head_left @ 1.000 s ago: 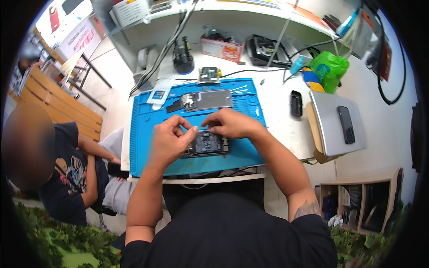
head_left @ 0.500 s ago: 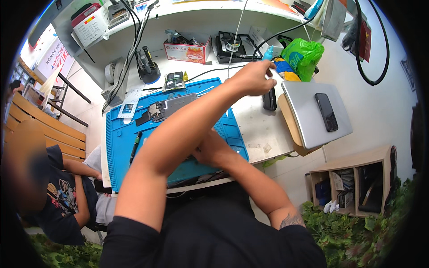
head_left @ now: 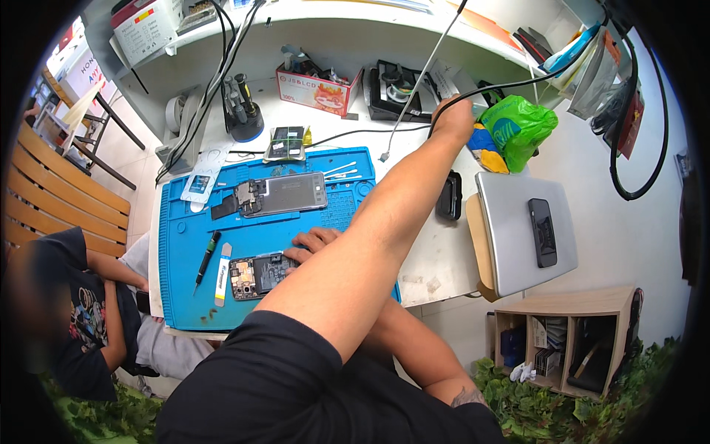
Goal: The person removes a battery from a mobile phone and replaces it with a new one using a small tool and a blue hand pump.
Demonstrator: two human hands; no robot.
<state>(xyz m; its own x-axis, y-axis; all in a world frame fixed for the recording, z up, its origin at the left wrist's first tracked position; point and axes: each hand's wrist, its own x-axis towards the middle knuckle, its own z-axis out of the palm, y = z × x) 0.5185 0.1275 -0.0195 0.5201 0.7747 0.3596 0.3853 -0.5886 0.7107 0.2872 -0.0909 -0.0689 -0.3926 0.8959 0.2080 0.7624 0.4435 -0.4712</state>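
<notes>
Across the bare right arm (head_left: 423,349), the bare left arm (head_left: 373,251) stretches out, its left hand (head_left: 455,120) near a shiny green plastic bag (head_left: 519,133). The right hand (head_left: 316,243) bends its fingers by an opened black rectangular phone (head_left: 265,277) on a blue rubber mat (head_left: 182,248). Either grip: cannot tell.

Dressed in a black T-shirt (head_left: 325,403), plain and matte wherever visible, with soft folds. Finished at the T-shirt's left side with a short left sleeve (head_left: 277,351), loose and wide-mouthed, ending in a hem around the upper arm. Bare beyond the T-shirt down the left forearm (head_left: 418,177), rounded and tapering to the wrist and left hand (head_left: 455,120). Marked just beyond the T-shirt's right edge with a tattoo (head_left: 468,397) in dark grey shading, too small to make out as a design. Bare again, farther from the T-shirt, along the right arm (head_left: 414,348) to the right hand (head_left: 316,240), partly visible.
</notes>
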